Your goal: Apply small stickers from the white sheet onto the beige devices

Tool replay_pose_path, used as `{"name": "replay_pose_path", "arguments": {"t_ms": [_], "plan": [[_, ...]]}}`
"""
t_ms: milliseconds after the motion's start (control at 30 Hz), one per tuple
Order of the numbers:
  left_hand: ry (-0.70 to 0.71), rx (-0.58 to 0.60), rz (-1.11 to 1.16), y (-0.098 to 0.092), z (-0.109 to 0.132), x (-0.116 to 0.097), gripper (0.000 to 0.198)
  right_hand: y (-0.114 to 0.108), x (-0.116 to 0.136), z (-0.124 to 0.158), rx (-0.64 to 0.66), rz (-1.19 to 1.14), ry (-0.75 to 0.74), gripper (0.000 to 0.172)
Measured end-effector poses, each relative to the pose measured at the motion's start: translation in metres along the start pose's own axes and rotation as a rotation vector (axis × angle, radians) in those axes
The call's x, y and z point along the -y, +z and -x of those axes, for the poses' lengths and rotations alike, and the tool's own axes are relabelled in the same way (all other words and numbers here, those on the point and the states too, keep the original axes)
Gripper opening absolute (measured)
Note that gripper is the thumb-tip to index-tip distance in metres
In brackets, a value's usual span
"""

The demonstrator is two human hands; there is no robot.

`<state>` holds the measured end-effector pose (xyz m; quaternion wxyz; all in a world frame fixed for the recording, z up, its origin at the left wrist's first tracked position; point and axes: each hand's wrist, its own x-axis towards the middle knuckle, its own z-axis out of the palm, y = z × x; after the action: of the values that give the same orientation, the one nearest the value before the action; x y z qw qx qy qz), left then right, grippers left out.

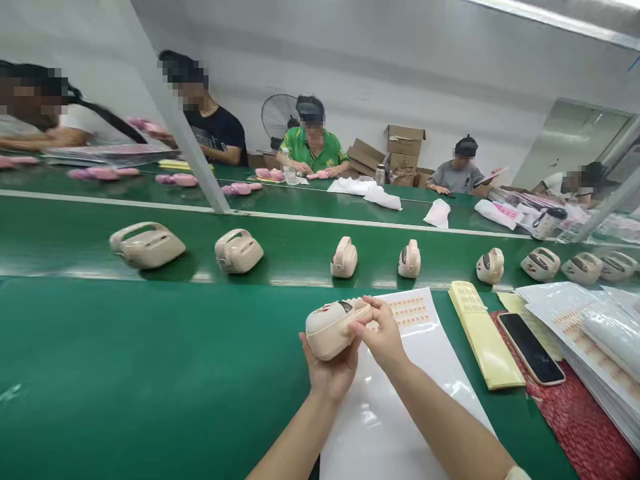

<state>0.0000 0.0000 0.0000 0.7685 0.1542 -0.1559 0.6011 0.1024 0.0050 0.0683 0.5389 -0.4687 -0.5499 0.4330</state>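
My left hand (331, 375) cups a small beige plastic device with a loop handle (327, 330) from below, its fingers wrapped round the body. The device is tilted, showing a dark window and a small reddish mark on top. At its handle end, my right hand (384, 337) is closed, with thumb and fingertips pressed against the side and handle. Whether a small sticker lies under those fingertips is hidden. Beneath both hands is a glossy white sheet (400, 400) bearing rows of small orange stickers (410, 310).
Several similar devices (239, 251) stand along the green belt (295, 243) ahead. To the right lie a yellow pad (485, 333), a phone (531, 348) and stacked sticker sheets (580, 320). Across the line, several people sit near pink items (103, 173). A slanted metal post (175, 113) rises at left.
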Motion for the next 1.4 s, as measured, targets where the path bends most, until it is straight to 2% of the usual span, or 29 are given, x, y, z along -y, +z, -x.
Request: {"name": "replay_pose_path", "arguments": {"t_ms": [167, 267, 500, 700, 967, 1267, 1400], "plan": [[0.000, -0.089, 0.042, -0.003, 0.006, 0.001, 0.052, 0.002, -0.005, 0.002, -0.023, 0.035, -0.028, 0.013], [0.004, -0.101, 0.037, -0.003, 0.007, 0.002, 0.051, -0.003, -0.004, 0.001, -0.011, 0.027, -0.018, 0.013], [0.009, -0.178, 0.017, 0.003, 0.008, 0.001, 0.050, -0.012, 0.010, -0.002, 0.124, -0.124, 0.116, 0.016], [0.025, -0.181, -0.012, 0.005, 0.008, 0.003, 0.048, -0.007, 0.013, 0.000, 0.067, 0.017, 0.078, 0.018], [0.038, -0.138, 0.001, 0.013, 0.007, 0.006, 0.043, -0.003, 0.010, 0.004, 0.012, 0.028, 0.051, 0.018], [0.011, -0.113, 0.037, 0.009, 0.009, 0.006, 0.042, 0.000, -0.003, 0.007, -0.024, 0.142, -0.112, 0.015], [0.017, -0.130, 0.055, 0.007, 0.009, 0.006, 0.046, 0.000, -0.011, 0.007, -0.046, 0.314, -0.354, 0.011]]}}
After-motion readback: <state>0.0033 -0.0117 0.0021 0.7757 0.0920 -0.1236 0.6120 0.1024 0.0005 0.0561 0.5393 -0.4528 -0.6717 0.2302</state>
